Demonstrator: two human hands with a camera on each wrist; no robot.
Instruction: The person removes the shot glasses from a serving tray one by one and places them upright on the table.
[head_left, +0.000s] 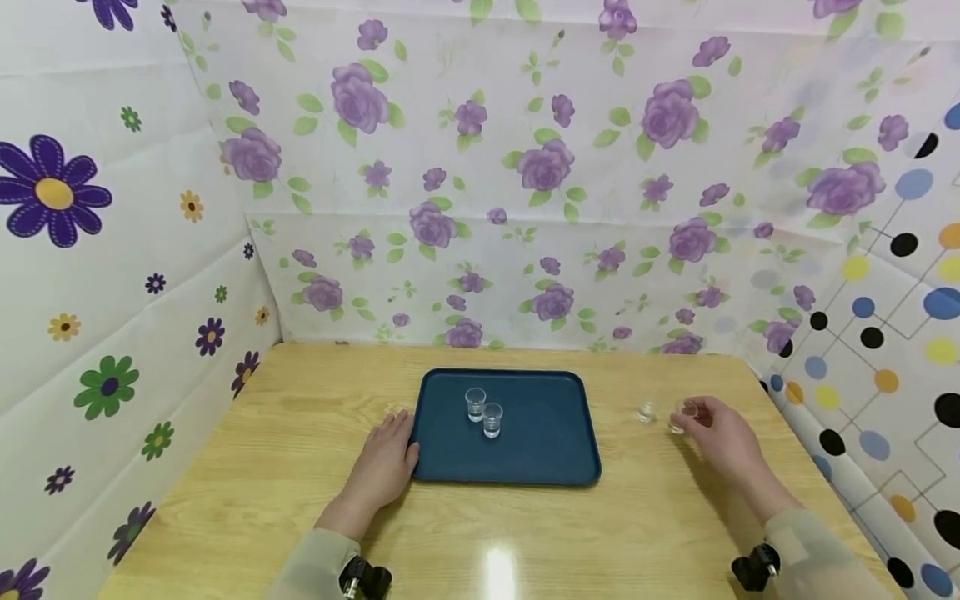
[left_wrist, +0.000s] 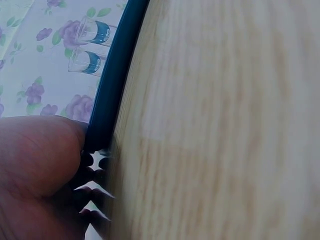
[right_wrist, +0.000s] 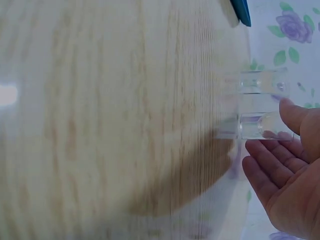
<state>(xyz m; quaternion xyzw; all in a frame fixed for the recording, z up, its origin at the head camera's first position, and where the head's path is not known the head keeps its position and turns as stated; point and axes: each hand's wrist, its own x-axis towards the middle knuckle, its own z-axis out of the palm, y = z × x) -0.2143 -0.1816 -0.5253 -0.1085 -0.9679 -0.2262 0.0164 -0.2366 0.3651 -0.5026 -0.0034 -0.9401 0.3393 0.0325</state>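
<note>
Clamping thumb and fingers of the right hand [head_left: 726, 439] on the outer clear glass [right_wrist: 252, 125] near its rim; holding it upright, base apparently on the counter [head_left: 420, 533], toward the right edge. Can see a second clear glass [right_wrist: 255, 82] standing upright just beside it, on the tray side. Resting the left hand [head_left: 382, 457] at the left edge of the dark blue tray [head_left: 540, 442], back of the hand up, fingers extended and mostly together, thumb against the rim. Have the tray lying flat mid-counter, nearer the far edge. Count two more on it: rear clear glass [head_left: 476, 405] and front clear glass [head_left: 492, 422], both upright, close together, left of the tray's centre and toward its far edge; cannot tell whether touching. Note pale sleeves [head_left: 817, 546] plus black mounts [head_left: 365, 577] at both wrists. Note glare [head_left: 500, 575] near the counter's near edge. Find a rose-print sheet [head_left: 487, 167] behind the far edge, a daisy-print sheet [head_left: 135, 275] along the left edge, a dotted sheet [head_left: 885, 350] along the right.
</note>
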